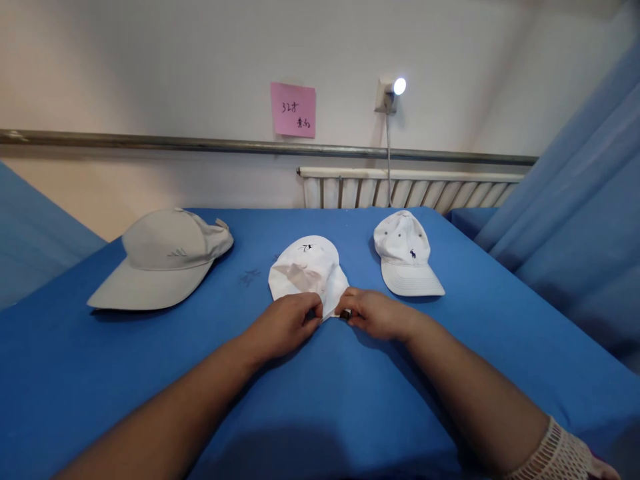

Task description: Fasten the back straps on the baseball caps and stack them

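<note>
In the middle of the blue-covered table [280, 427] lies a white cap [305, 263], its brim with a small black mark pointing away from me. My left hand [295, 323] pinches the cap's near edge, fingers closed. Close beside it, my right hand [373, 312] grips the same edge on the right, with a small dark piece showing at its fingertips. The cap's back part is partly hidden by my fingers.
A larger greyish cap [165, 247] sits at the left. At the right stands another white cap [405, 250] with a small dark logo. Behind the table are a radiator [360, 190], a metal rail [200, 144], a pink note [294, 110] and a lit plug [399, 87]. Blue curtains [590, 193] hang at the right.
</note>
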### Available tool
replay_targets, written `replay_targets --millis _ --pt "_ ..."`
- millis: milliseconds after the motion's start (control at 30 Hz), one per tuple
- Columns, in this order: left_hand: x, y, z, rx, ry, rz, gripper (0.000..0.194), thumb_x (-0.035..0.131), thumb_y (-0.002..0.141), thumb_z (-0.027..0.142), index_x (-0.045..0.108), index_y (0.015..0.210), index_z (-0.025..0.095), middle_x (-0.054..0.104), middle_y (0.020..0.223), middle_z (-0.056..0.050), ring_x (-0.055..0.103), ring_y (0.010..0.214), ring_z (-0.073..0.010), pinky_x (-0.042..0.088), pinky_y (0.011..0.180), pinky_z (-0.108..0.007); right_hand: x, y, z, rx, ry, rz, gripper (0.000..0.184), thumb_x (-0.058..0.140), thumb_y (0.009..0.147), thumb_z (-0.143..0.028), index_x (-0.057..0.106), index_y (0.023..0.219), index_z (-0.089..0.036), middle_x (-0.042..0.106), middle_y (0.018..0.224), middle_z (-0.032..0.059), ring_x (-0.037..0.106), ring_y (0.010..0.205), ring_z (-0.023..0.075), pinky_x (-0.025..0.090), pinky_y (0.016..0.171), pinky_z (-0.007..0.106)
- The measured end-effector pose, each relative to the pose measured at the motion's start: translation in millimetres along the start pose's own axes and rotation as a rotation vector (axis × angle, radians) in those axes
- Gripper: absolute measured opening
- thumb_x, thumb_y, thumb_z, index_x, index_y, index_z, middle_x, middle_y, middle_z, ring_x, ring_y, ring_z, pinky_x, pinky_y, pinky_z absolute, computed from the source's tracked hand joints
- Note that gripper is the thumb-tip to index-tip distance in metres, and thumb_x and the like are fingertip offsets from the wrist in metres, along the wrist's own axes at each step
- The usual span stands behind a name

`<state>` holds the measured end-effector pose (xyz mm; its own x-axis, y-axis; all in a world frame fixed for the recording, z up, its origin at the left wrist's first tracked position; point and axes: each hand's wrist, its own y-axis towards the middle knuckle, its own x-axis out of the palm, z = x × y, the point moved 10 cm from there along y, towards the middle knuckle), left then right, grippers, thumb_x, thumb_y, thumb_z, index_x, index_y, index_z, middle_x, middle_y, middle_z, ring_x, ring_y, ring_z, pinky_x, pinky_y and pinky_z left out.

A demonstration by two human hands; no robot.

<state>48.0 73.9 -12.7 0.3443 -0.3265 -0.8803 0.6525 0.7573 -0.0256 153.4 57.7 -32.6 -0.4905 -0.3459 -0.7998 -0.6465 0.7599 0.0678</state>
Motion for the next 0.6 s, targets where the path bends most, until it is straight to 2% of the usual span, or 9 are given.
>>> replay_targets --millis 233,333,433,600 --pt "10.7 3 0 0.006 0.014 0.041 0.021 0.055 0.087 0.029 0.064 0.104 0.021 0.069 0.092 -0.003 0.062 0.079 -0.0194 0.042 0.069 -0.029 2 4 7 0.045 -0.063 0.009 0.023 0.056 0.086 -0.009 0.062 0.105 -0.020 0.062 0.111 0.0055 0.059 0.094 0.0167 0.044 0.080 0.027" --pt "18.0 4 2 0.035 0.092 0.031 0.018 0.056 0.087 0.030 0.064 0.100 0.021 0.068 0.095 -0.004 0.063 0.084 -0.0212 0.044 0.071 -0.030 1 2 6 0.035 -0.077 0.026 0.021 0.056 0.086 -0.008 0.061 0.102 -0.019 0.062 0.108 0.0052 0.058 0.093 0.0167 0.044 0.080 0.027" --pt "22.8 7 1 0.052 0.168 0.034 0.017 0.049 0.091 0.027 0.065 0.094 0.020 0.067 0.095 -0.005 0.064 0.086 -0.0215 0.045 0.074 -0.031 1 2 2 0.004 -0.053 0.043 0.021 0.059 0.085 -0.010 0.061 0.104 -0.019 0.062 0.109 0.0055 0.059 0.092 0.0167 0.044 0.080 0.028" --pt "19.7 13 -6 0.056 0.154 0.107 0.019 0.048 0.091 0.022 0.066 0.094 0.019 0.066 0.093 -0.006 0.063 0.085 -0.0211 0.047 0.076 -0.032 2 5 3 0.008 -0.013 0.087 0.022 0.064 0.084 -0.013 0.062 0.106 -0.019 0.062 0.105 0.0046 0.058 0.085 0.0150 0.045 0.077 0.027"
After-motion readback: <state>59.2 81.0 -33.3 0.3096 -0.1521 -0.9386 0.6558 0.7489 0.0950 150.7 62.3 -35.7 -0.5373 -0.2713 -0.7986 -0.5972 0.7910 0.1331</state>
